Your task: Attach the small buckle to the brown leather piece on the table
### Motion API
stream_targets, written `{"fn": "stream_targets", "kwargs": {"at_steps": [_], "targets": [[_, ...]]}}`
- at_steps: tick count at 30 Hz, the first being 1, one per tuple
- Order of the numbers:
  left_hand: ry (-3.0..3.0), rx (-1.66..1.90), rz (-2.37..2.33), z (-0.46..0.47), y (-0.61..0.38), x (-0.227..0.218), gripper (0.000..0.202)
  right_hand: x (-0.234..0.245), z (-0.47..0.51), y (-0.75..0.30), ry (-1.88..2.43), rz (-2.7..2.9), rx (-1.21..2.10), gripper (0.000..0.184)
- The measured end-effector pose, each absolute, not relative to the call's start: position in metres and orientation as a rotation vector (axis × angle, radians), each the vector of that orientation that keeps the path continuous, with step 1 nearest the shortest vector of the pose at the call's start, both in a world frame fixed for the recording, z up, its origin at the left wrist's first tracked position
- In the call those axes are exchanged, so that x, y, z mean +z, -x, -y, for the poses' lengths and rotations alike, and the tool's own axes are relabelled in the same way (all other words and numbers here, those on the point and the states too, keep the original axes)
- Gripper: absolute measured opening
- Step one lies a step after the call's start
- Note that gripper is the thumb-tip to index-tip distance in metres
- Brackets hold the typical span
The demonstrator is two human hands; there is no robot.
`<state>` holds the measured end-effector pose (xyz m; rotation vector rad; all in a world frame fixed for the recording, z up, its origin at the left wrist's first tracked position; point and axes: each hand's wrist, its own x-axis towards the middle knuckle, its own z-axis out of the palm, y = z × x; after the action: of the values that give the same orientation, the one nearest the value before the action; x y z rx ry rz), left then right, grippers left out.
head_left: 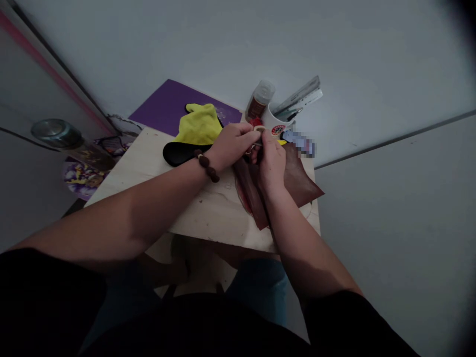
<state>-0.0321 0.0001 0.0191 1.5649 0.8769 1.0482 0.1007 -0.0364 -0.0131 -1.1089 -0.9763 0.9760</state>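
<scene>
My left hand [235,144], with a brown beaded bracelet on its wrist, meets my right hand [272,161] above the far part of a wooden board. Both have their fingers pinched together at a small pale curved piece [259,129], whose kind I cannot make out. Something dark and partly shiny shows between the fingers, mostly hidden. Beneath my right hand and forearm lies a brown leather sheet [303,178], its pointed corner toward the right. A yellow and black work glove [199,124] rests to the left of my left hand.
Behind the hands stand a capped bottle [260,96] and a white mug [277,119] holding rulers and a pen. A purple sheet [159,106] lies at the back left of the wooden board [208,213]. Left of it is a glass flask [59,136]. A wall [223,44] rises behind.
</scene>
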Motion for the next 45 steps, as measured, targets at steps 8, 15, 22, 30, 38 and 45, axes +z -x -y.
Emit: {"fn": "stream_targets", "kwargs": {"at_steps": [8,15,22,30,38,45], "targets": [[-1.591,1.052,-0.876,-0.0047,0.0312,0.0158,0.040,-0.0122,0.0358,-0.1001,1.140,1.009,0.903,0.053],[-1.604,1.029,-0.845,-0.0039,0.0328,0.0181,0.044,-0.0146,0.0370,-0.1003,1.093,1.041,0.873,0.057],[-1.599,1.074,-0.820,-0.0061,0.0326,0.0153,0.043,-0.0085,0.0390,-0.0979,1.100,1.071,0.862,0.060],[-1.585,1.037,-0.842,-0.0033,0.0323,0.0176,0.039,-0.0126,0.0364,-0.1017,1.109,0.978,1.017,0.052],[-1.526,1.057,-0.808,0.0005,0.0310,0.0190,0.041,-0.0166,0.0320,-0.1016,1.086,1.011,0.957,0.044],[-1.526,1.058,-0.837,0.0003,0.0309,0.0173,0.042,-0.0138,0.0338,-0.1000,1.108,1.026,0.925,0.042]]}}
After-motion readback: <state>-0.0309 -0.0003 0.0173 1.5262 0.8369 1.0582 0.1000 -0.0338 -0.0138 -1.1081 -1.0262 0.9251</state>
